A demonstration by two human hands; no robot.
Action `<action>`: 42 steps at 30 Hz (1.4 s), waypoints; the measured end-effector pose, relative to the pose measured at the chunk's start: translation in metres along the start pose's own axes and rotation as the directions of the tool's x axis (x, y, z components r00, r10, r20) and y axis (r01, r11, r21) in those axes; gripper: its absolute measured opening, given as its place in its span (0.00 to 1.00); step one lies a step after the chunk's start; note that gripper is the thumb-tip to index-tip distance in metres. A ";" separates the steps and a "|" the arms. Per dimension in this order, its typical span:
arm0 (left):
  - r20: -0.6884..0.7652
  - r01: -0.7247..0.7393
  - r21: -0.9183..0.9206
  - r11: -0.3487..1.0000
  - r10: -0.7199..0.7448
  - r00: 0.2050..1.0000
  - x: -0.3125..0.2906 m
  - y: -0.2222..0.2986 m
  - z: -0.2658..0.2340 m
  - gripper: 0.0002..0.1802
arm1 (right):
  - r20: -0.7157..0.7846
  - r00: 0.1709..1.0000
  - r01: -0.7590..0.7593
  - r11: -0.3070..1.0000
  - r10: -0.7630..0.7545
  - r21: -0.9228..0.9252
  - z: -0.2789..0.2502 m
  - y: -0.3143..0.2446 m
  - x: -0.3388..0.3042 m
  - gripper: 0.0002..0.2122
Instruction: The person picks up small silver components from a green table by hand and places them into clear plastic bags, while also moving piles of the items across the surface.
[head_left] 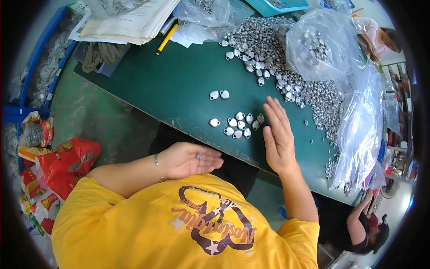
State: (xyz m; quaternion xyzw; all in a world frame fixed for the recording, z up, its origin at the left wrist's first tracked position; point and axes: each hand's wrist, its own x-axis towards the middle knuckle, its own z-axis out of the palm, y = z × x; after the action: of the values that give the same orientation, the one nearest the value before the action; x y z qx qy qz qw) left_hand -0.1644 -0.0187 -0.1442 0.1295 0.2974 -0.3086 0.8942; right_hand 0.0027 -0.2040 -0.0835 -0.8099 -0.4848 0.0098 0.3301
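My left hand [190, 160] is palm up at the front edge of the table, its fingers stretched out. A small silver piece [199, 156] shows at its fingers; whether it is a ring or a loose charm I cannot tell. Open and with fingers extended, my right hand [280, 136] stands on its edge over the table. Just left of it lies a small group of silver heart-shaped charms [240, 124] with loops. Two more heart charms [219, 94] sit apart behind that group, and a single charm [214, 122] is to its left.
A big heap of small metal pieces [268, 42] spreads over the green table [179, 89] at back right, partly under clear plastic bags [358, 116]. Papers [130, 20], a yellow pen [167, 39] and a turquoise tray [280, 8] lie behind. Two other people [378, 38] are at right.
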 end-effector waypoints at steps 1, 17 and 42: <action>0.035 -0.029 -0.052 0.998 0.031 0.999 0.012 -0.004 0.000 0.21 | 0.051 0.998 -0.034 0.989 0.042 -0.145 -0.001 -0.002 -0.009 0.22; 0.234 0.074 -0.308 0.949 0.000 0.972 0.033 -0.014 0.023 0.22 | 0.218 0.976 0.087 0.955 -0.024 -0.284 0.020 -0.027 0.001 0.26; 0.468 0.214 -0.405 0.889 0.000 0.884 0.035 -0.010 -0.009 0.23 | 0.450 0.723 0.374 0.845 -0.523 0.382 0.036 -0.047 0.012 0.20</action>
State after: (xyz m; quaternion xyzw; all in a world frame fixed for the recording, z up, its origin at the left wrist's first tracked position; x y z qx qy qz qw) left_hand -0.1530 -0.0392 -0.1733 -0.1718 0.1488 -0.3040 0.9252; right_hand -0.0395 -0.1610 -0.0822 -0.5788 -0.7344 0.2204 0.2777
